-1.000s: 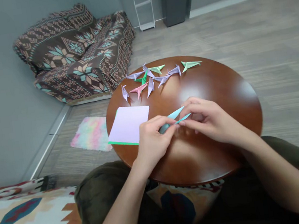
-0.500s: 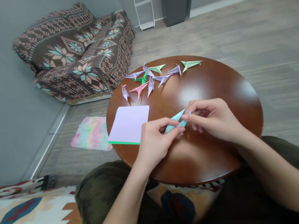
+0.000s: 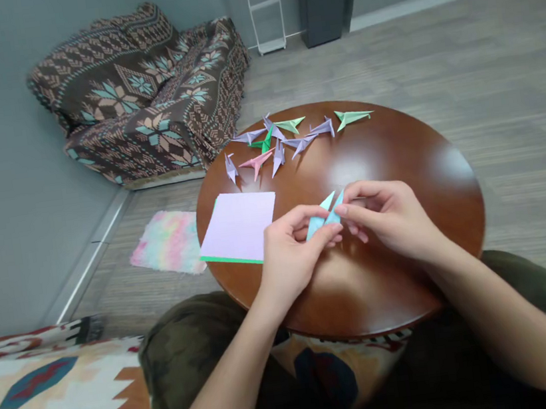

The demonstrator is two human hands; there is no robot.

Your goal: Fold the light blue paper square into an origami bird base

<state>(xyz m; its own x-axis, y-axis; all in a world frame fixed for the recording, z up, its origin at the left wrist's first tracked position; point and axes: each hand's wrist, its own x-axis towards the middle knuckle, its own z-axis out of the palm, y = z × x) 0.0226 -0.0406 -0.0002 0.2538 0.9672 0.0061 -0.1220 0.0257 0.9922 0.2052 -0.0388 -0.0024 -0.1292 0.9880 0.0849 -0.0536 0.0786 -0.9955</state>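
A light blue piece of folded origami paper is held between both hands above the table, its two narrow points spread in a V away from me. My left hand pinches its base between thumb and fingers. With thumb and fingertips, my right hand grips the right-hand point; its other fingers are loosely curled. Left of my left hand lies a stack of square paper, lilac on top with a green edge below. Folded paper cranes in lilac, green and pink are grouped at the far side.
The round brown wooden table stands in front of my knees. A pale green crane lies at its far edge. Beyond are a sofa with a patterned cover, a fluffy pastel mat and a white rack.
The two points of the blue paper have turned to point more away from me and now stand further apart. My right fingers still grip the right point. The view has shifted slightly.
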